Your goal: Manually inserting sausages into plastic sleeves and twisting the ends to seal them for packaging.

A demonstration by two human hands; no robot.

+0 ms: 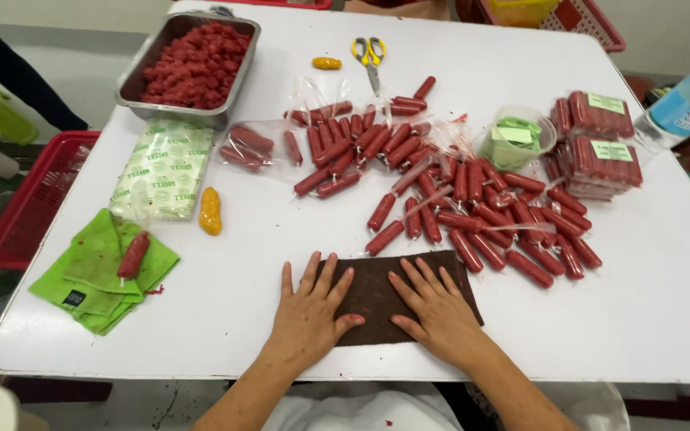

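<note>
The person's left hand [311,310] and right hand [438,307] are both lying open, palms down and fingers spread, pressing flat on a dark brown rectangular mat [377,299] at the near edge of the white table [281,231]. The mat is lying directly beneath both hands, its middle showing between them. At 12 to 2 o'clock from the mat, a heap of red sausage-shaped rolls in clear wrap [457,191] is spreading across the table. At 9 o'clock, one red roll [132,255] is resting on a crumpled green cloth [97,275]. At 11 o'clock, a metal tray of red minced filling [189,64] is standing.
</note>
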